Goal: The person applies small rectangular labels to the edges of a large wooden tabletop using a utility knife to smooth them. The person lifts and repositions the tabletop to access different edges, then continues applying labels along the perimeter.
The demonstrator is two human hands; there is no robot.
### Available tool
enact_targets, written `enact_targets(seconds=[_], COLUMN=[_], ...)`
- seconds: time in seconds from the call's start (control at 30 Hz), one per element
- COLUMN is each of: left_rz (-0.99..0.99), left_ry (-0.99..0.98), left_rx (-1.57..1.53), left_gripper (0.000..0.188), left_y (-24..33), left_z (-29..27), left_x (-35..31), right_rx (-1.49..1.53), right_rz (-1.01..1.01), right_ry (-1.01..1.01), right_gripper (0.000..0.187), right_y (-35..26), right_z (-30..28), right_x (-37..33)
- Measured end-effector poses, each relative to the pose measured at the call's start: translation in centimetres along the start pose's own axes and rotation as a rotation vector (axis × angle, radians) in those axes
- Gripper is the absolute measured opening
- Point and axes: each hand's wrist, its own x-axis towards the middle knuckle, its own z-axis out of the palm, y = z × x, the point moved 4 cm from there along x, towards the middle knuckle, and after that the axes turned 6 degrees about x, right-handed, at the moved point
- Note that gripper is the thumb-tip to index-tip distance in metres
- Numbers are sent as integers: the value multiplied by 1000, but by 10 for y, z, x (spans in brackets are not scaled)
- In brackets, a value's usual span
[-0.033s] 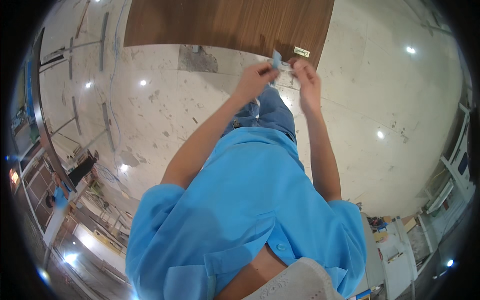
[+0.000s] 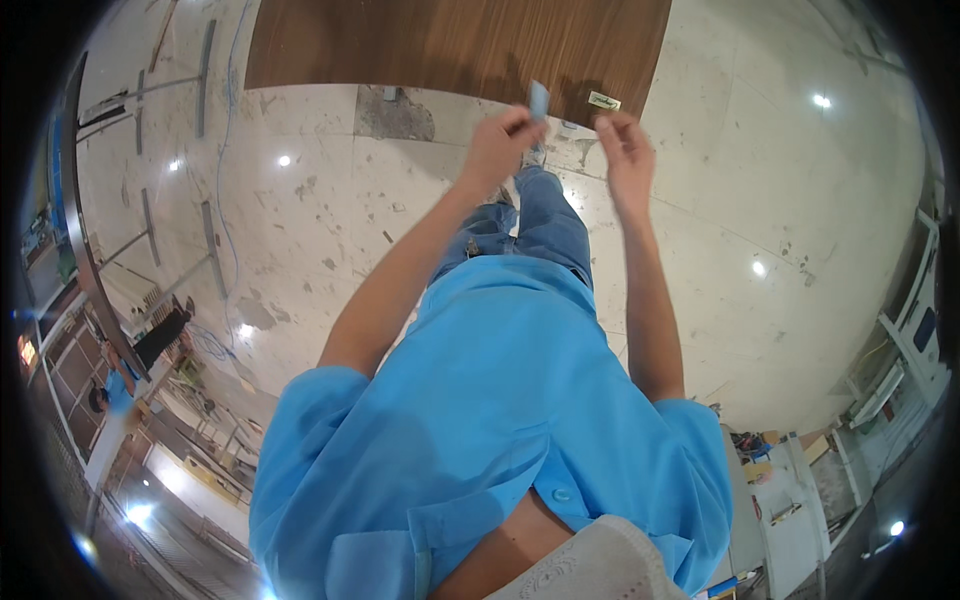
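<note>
At the near edge of a brown wood-grain panel point(image 2: 440, 45), both my hands are raised in front of me. My left hand point(image 2: 495, 150) is closed, pinching a small light-blue strip point(image 2: 539, 100) that stands up from the fingertips. My right hand point(image 2: 630, 165) is a short way to the right, its thumb and fingertips brought together. Whatever is between those fingertips is too small and blurred to name. Just beyond them, a small pale rectangular label point(image 2: 604, 101) with dark marking lies on the panel near its right corner.
A scuffed pale floor point(image 2: 320, 200) surrounds me, with a dark patch point(image 2: 395, 115) near the panel. Metal frames point(image 2: 205, 80) and a thin blue cable point(image 2: 228, 130) are at left. Another person point(image 2: 120, 385) is far left. A cluttered worktable point(image 2: 790, 500) stands at lower right.
My hands have moved apart: the left shifted slightly left with the blue strip, the right slightly right. The clear piece seen between them before is no longer stretched across the gap.
</note>
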Motion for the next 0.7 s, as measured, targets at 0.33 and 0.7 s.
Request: enact_targets(seconds=[0.33, 0.7], left_rz=[305, 293], left_ry=[853, 888], left_rx=[653, 717], left_gripper=[34, 25], left_y=[-5, 11], left_z=[-71, -63], left_x=[116, 108], right_rx=[-954, -1151], right_rz=[-17, -191], right_ry=[-408, -527], right_gripper=[37, 54], right_y=[-5, -11], right_z=[-8, 0], right_x=[120, 124])
